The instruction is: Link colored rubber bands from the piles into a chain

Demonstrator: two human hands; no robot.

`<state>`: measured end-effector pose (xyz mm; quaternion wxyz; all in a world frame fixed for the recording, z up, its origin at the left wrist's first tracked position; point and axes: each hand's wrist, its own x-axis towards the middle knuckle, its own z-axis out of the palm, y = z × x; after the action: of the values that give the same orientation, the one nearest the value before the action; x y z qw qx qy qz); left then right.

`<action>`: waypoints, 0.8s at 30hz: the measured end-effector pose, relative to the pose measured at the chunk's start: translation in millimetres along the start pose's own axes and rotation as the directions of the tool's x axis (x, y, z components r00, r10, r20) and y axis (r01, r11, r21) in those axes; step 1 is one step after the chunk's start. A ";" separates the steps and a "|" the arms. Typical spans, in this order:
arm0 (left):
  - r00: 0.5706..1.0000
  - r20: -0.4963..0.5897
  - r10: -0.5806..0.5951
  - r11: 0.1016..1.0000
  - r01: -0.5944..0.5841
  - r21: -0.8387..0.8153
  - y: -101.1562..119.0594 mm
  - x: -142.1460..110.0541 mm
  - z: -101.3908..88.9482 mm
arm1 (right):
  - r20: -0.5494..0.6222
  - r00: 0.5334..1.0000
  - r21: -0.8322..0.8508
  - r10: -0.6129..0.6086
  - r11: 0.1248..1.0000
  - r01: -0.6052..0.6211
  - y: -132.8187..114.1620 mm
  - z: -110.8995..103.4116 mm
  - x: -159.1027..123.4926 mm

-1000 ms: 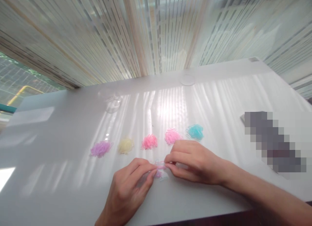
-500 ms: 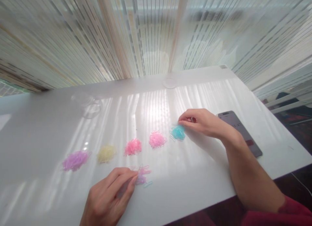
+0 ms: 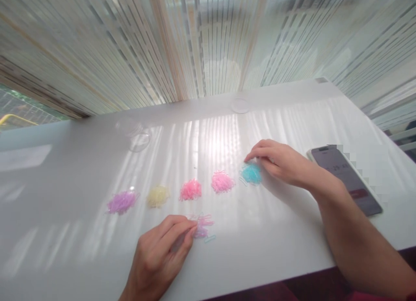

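Observation:
My left hand (image 3: 165,249) is pinched at the left edge of a small mixed pile of pink and purple loops (image 3: 204,226), which look like mini rubber bands. Whatever sits between its fingertips is too small to make out. A single teal loop (image 3: 210,238) lies just below that pile. Over the back edge of a teal pile of bands (image 3: 251,174) hovers my right hand (image 3: 276,160), its index finger and thumb apart with nothing visible between them. To the left run a light pink pile (image 3: 222,182), a coral pink pile (image 3: 191,189), a yellow pile (image 3: 157,196) and a purple pile (image 3: 122,202).
A phone (image 3: 351,179) lies beyond my right forearm on the white table (image 3: 276,253). A clear round container (image 3: 139,141) rests at the back left, and a clear disc (image 3: 240,105) near the back edge. Striped curtains (image 3: 208,45) hang behind the table.
The view has shifted left, so everything appears farther right. My right hand's thumb and index finger have parted above the teal pile. The left hand keeps its pinch at the mixed pile.

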<state>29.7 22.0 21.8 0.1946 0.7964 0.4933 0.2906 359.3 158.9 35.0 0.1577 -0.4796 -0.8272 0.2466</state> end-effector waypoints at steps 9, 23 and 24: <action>1.000 0.014 -0.017 0.997 0.016 0.071 1.5 -5.8 -2.7 | -0.193 0.968 -0.065 -0.158 0.987 0.148 -10.5 11.5 -0.4; 1.000 -0.004 -0.010 0.975 0.011 0.224 10.0 -5.1 3.3 | -0.029 0.864 0.045 -0.502 0.863 0.503 -85.6 82.4 -14.6; 1.000 -0.004 -0.009 0.977 0.010 0.214 9.7 -5.2 2.9 | -0.025 0.865 0.043 -0.501 0.864 0.502 -85.3 84.7 -13.9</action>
<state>36.3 13.0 24.0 0.1082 0.8099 0.5259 0.2362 263.0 89.4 12.2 0.2330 -0.2459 -0.9162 0.2140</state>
